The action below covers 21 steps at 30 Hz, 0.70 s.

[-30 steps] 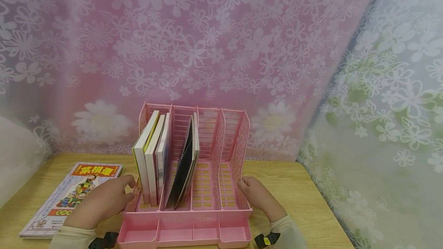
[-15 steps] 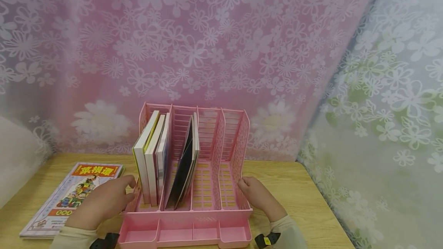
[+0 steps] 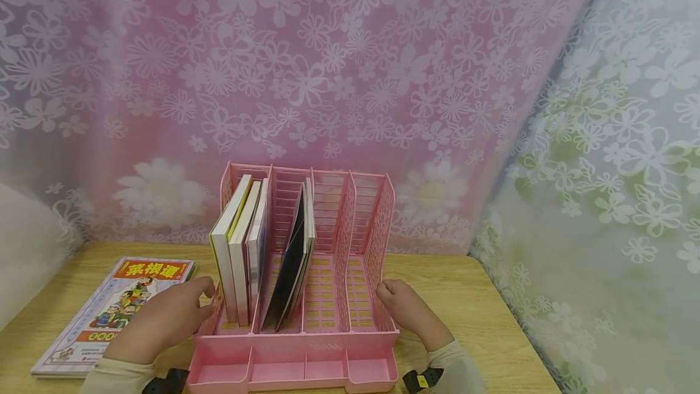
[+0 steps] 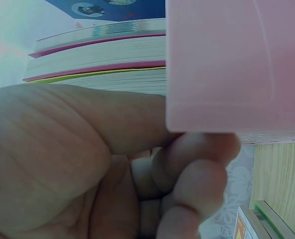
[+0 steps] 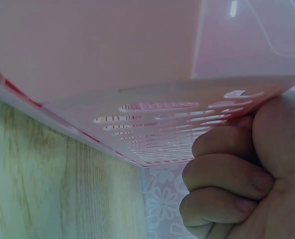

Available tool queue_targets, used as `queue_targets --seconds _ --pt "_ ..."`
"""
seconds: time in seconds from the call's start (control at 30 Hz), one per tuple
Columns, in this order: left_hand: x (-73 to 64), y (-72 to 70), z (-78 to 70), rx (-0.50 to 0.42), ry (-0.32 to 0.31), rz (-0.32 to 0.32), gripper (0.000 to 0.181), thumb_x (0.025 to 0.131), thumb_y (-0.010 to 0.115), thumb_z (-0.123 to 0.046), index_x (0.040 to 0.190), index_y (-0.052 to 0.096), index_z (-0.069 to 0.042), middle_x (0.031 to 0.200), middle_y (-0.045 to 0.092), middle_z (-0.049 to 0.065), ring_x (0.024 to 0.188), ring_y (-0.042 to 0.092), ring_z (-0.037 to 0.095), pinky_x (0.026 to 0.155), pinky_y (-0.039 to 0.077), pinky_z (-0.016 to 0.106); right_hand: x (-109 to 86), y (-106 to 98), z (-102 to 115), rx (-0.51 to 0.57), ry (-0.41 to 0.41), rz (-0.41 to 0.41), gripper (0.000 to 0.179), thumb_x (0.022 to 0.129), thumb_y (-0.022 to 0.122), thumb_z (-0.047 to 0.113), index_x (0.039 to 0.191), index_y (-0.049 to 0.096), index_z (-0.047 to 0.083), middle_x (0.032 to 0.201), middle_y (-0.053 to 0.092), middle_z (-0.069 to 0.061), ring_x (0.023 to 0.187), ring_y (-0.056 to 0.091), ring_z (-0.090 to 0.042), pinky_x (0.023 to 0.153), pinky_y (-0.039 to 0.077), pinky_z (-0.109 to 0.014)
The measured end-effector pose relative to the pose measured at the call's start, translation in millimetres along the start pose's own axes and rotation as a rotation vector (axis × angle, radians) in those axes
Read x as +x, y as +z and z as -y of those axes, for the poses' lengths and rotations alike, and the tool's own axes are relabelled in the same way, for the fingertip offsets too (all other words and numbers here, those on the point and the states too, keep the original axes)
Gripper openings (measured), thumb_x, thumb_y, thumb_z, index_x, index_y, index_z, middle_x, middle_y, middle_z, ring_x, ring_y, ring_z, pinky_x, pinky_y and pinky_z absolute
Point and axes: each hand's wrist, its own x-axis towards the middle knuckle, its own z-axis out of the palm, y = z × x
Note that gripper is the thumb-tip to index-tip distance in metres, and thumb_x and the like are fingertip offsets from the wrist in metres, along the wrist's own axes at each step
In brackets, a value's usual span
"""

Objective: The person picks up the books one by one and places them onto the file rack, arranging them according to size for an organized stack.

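Observation:
A pink plastic desktop book rack (image 3: pixel 350 340) stands on the table, with upright slots behind a row of shallow front bins. My left hand (image 3: pixel 169 318) grips its left side wall; in the left wrist view the thumb lies on the book side and the curled fingers are outside. On the opposite side my right hand (image 3: pixel 411 314) holds the right side wall, its fingers (image 5: pixel 222 172) curled against the slotted panel and the thumb tip hidden. Several thick books (image 3: pixel 236 254) fill the leftmost slot. Thin dark-covered books (image 3: pixel 288 281) lean in the second slot.
Flat on the wooden table (image 3: pixel 470 297), left of the rack, lies a small stack of books with a colourful cover (image 3: pixel 128 306), partly behind my left forearm. A pink flowered curtain (image 3: pixel 328 78) hangs close behind the rack, and a pale one (image 3: pixel 612 199) borders the right.

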Motion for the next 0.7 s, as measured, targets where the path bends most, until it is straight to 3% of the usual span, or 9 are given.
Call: queue_targets --seconds 0.3,0.4,0.57,0.7 --pt "2.1 1.2 -1.7 -0.010 -0.001 0.011 0.019 0.096 0.072 -0.023 0.109 0.062 -0.012 0.075 0.058 0.000 0.065 0.053 0.018 0.058 0.045 0.035 -1.1 -1 -2 0.008 0.012 -0.004 0.040 0.109 0.041 0.020 0.070 0.046 0.012 0.065 0.035 0.002 0.059 0.033 -0.014 0.056 0.033 -0.028" --pt "2.3 1.0 0.9 -0.027 0.007 0.011 0.021 0.097 0.071 -0.025 0.110 0.063 -0.011 0.076 0.059 0.000 0.066 0.054 0.017 0.059 0.046 0.036 -1.3 -1 -4 0.010 0.008 -0.002 0.040 0.110 0.040 0.020 0.074 0.053 0.007 0.067 0.041 0.001 0.061 0.037 -0.014 0.058 0.036 -0.030" --pt "-0.6 -1.2 10.9 -0.123 0.017 0.056 0.027 0.100 0.066 -0.022 0.122 0.062 -0.006 0.075 0.061 0.001 0.063 0.057 0.018 0.058 0.046 0.037 -1.5 -1 -3 0.005 -0.015 0.006 0.040 0.110 0.038 0.018 0.084 0.063 0.001 0.070 0.047 -0.001 0.063 0.041 -0.015 0.062 0.039 -0.032" --pt "-1.9 -6.7 19.4 -0.154 0.015 0.073 0.036 0.100 0.059 -0.015 0.133 0.061 -0.002 0.086 0.064 0.004 0.064 0.055 0.020 0.059 0.044 0.037 -0.4 -2 -1 -0.003 -0.014 0.015 0.041 0.111 0.038 0.018 0.074 0.053 0.006 0.064 0.038 0.002 0.059 0.035 -0.014 0.058 0.036 -0.030"
